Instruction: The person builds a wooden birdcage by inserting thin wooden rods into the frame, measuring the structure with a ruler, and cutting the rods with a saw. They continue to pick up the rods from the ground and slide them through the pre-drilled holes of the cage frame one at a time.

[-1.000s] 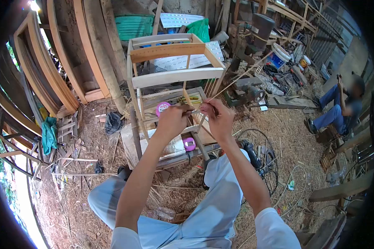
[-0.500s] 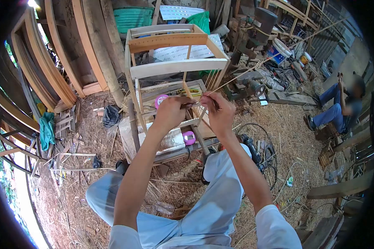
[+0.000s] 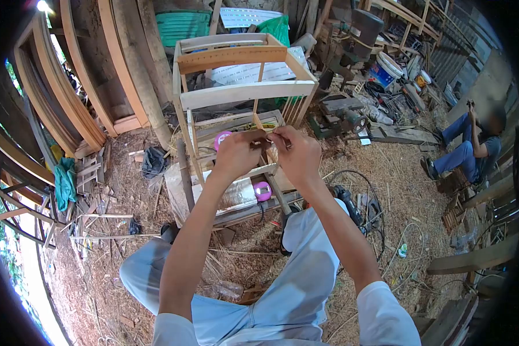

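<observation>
Left hand (image 3: 236,154), right hand (image 3: 299,157) close together, thin strip (image 3: 270,140) seemingly pinched between

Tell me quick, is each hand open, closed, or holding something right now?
Left hand: closed, fingertips pinching a thin strip.
Right hand: closed, pinching the same thin strip from the other side.

**Two hands meet in the middle**

The left arm (image 3: 191,233) and the right arm (image 3: 335,230) reach far out in front of the body, bare and a little bent at the elbows. The left hand (image 3: 236,154) and the right hand (image 3: 297,157) sit close together — their fingertips almost touch. Each hand curls its fingers in and pinches with the thumb. The backs of both hands face up — wrists tipped a bit inward.
</observation>
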The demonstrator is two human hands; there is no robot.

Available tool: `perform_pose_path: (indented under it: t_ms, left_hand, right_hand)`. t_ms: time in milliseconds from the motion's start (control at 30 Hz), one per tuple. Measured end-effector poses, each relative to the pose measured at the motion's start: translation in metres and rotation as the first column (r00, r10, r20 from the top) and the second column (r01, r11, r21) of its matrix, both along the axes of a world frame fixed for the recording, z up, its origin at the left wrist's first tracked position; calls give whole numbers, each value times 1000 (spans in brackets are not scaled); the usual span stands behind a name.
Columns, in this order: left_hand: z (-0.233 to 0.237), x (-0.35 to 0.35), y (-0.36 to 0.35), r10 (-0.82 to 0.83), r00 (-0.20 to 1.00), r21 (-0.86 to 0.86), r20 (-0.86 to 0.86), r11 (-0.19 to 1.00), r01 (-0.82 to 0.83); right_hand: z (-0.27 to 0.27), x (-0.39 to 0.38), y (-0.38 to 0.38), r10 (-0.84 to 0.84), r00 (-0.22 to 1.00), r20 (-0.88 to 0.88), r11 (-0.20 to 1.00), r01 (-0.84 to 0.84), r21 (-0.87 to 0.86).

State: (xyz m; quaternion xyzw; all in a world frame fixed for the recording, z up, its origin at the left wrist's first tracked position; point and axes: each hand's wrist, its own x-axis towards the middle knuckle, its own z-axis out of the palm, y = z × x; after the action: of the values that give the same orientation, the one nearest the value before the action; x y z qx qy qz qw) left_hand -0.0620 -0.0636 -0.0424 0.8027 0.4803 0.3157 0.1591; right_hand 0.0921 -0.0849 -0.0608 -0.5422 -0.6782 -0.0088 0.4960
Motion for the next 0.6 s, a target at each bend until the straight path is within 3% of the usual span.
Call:
perform_pose_path:
  t_ms: [133, 233, 333, 467, 533, 600]
  left_hand:
    - [-7, 3, 3, 72, 997, 1, -36, 997, -72]
    - [0, 8, -3, 147, 989, 56, -27, 988, -145]
    - [8, 9, -4, 150, 988, -92, -27, 984, -152]
    - [3, 13, -4, 184, 980, -74, -73, 979, -190]
    - [-1, 14, -2, 172, 983, 22, -64, 985, -170]
    - [-1, 15, -1, 150, 988, 8, -45, 989, -150]
  right_hand:
    - [4, -4, -2, -45, 997, 61, 999, 47, -28]
    - [2, -1, -5, -44, 999, 30, 997, 42, 68]
    - [-15, 6, -11, -26, 974, -224, 999, 32, 24]
    - [-58, 8, -18, 41, 954, -297, 996, -61, -58]
    - [-66, -1, -18, 56, 940, -336, 985, -107, -135]
    - [-70, -8, -17, 46, 944, -326, 990, -86, -108]
